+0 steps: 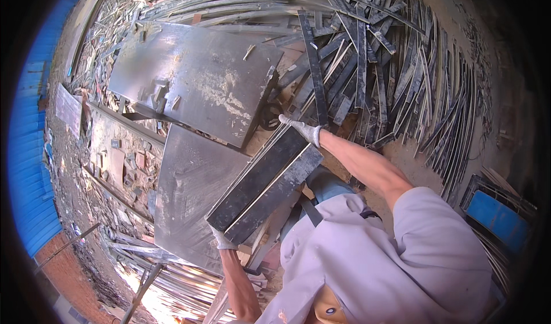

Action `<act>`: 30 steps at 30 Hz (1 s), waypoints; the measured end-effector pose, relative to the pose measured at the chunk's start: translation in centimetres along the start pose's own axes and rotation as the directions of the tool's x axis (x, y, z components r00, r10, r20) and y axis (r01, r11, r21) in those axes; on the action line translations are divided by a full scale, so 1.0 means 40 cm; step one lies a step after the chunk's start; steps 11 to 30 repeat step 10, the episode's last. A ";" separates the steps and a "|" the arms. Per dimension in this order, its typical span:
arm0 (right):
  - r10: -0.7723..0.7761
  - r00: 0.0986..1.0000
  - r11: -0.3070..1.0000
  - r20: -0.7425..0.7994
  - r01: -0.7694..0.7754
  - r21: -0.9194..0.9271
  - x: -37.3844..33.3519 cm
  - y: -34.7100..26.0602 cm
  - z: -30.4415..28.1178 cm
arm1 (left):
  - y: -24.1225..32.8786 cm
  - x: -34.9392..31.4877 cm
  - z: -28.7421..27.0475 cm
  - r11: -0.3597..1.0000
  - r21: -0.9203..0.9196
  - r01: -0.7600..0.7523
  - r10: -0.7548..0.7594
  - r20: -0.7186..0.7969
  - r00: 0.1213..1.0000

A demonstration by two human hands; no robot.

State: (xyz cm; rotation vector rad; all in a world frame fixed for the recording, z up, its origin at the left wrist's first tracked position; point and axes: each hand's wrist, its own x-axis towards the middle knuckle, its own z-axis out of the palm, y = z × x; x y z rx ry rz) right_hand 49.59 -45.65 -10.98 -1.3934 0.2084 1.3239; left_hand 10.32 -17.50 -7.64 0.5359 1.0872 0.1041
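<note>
Both my hands wear pale work gloves and grip a stack of long, dark-faced boards [258, 183], which slants across in front of my body. My left hand [222, 239] is closed at the near left end of the stack; its fingers are partly hidden by the boards. At the far right end, my right hand [303, 130] is closed over the ends. Two dark faces lie side by side on top, one scuffed grey, and pale edges show along the far side. Left of the boards, a smooth metal plate [192, 177] lies close to the stack, partly under it from this angle.
Beyond is a larger metal tabletop [198, 65] with wood scraps on it. A dark wheel [271, 117] sits by its right edge. Heaped dark planks [367, 54] fill the far right. Small offcuts [132, 172] lie left. A blue panel [498, 218] stands at right.
</note>
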 end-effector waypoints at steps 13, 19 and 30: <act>-0.199 0.979 0.975 -0.054 0.203 0.094 -0.060 0.033 -0.032 | 0.046 0.005 0.093 0.984 0.104 -0.144 0.131 0.124 0.984; -0.199 0.979 0.975 -0.054 0.203 0.094 -0.060 0.033 -0.032 | 0.046 0.005 0.093 0.984 0.104 -0.144 0.131 0.124 0.984; -0.199 0.979 0.975 -0.054 0.203 0.094 -0.060 0.033 -0.032 | 0.046 0.005 0.093 0.984 0.104 -0.144 0.131 0.124 0.984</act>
